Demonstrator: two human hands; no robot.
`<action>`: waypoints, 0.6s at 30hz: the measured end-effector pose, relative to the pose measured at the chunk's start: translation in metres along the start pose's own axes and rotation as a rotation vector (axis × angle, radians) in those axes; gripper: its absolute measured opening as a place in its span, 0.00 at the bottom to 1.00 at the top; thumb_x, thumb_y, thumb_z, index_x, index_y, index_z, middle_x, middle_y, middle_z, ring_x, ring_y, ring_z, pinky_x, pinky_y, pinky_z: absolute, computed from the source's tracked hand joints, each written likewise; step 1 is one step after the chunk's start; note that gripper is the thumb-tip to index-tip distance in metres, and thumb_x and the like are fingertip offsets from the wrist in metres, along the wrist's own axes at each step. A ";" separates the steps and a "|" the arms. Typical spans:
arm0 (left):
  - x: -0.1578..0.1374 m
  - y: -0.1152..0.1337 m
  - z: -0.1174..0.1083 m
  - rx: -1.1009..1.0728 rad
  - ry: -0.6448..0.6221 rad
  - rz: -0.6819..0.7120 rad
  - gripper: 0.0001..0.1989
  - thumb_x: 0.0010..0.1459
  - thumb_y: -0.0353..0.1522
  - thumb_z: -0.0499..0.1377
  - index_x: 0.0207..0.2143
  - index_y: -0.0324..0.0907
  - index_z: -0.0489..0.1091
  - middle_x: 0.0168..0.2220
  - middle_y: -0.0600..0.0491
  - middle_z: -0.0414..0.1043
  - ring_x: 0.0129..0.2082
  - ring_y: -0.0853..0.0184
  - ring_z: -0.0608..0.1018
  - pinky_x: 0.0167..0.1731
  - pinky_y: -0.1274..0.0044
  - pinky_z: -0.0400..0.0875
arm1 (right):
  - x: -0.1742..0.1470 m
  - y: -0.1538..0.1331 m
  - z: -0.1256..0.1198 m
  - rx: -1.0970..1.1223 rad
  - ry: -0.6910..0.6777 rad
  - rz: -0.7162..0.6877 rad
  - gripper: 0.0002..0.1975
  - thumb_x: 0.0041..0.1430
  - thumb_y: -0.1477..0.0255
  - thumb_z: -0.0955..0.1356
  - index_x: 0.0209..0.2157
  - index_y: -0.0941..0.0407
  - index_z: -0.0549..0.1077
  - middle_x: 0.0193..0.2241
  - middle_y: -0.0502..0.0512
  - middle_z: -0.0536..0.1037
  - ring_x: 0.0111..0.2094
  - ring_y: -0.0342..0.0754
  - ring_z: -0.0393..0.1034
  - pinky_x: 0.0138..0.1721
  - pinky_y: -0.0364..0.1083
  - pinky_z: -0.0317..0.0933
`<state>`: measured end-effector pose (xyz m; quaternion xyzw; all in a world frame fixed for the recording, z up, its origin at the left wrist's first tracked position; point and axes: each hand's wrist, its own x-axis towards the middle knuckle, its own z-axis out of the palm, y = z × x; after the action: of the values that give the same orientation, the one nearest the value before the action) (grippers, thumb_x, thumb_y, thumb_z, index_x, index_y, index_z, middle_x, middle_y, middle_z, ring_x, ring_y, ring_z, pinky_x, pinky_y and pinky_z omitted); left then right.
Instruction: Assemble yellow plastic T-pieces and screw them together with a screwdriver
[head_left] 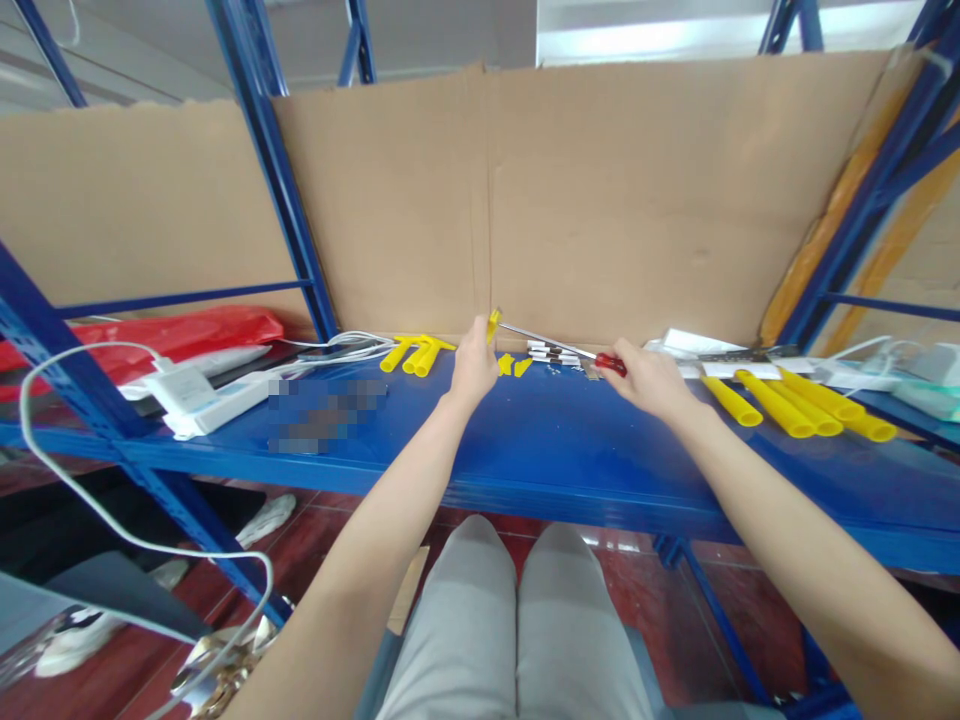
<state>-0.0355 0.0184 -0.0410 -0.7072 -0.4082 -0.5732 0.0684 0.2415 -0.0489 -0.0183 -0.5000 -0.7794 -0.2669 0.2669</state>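
Observation:
My left hand (474, 360) is closed around a yellow plastic piece (493, 322), whose top shows above the fingers; the rest is hidden in the hand. My right hand (651, 378) grips the red handle of a screwdriver (551, 341). Its long metal shaft points left, with the tip at or close to the yellow piece; I cannot tell if they touch. Below the shaft lie small yellow parts (514, 366) and a group of white and dark small parts (553, 353). Several yellow tubes (414, 354) lie left of my left hand.
More yellow tubes (787, 400) lie at the right on the blue shelf (555, 440). A white power strip (225, 404) with a plugged-in charger and cable stands at the left near a red bag (187, 338). Cardboard (600, 190) walls the back, between blue posts (289, 190).

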 end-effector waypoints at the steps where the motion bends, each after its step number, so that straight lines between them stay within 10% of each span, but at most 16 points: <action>1: 0.000 0.000 0.000 0.001 0.005 0.001 0.18 0.56 0.22 0.53 0.49 0.42 0.63 0.43 0.44 0.74 0.47 0.55 0.78 0.48 0.65 0.71 | 0.000 -0.001 -0.001 -0.018 0.001 0.005 0.15 0.65 0.61 0.61 0.41 0.56 0.71 0.32 0.63 0.80 0.32 0.56 0.75 0.30 0.46 0.56; 18: 0.000 -0.008 0.003 0.010 0.021 0.061 0.16 0.57 0.23 0.53 0.48 0.43 0.62 0.42 0.45 0.74 0.45 0.57 0.78 0.48 0.65 0.71 | -0.001 -0.002 -0.003 -0.006 -0.008 -0.028 0.13 0.66 0.63 0.61 0.41 0.55 0.73 0.35 0.62 0.81 0.35 0.56 0.76 0.31 0.47 0.59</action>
<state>-0.0382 0.0253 -0.0448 -0.7129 -0.3886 -0.5762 0.0934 0.2408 -0.0522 -0.0165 -0.4907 -0.7867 -0.2710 0.2586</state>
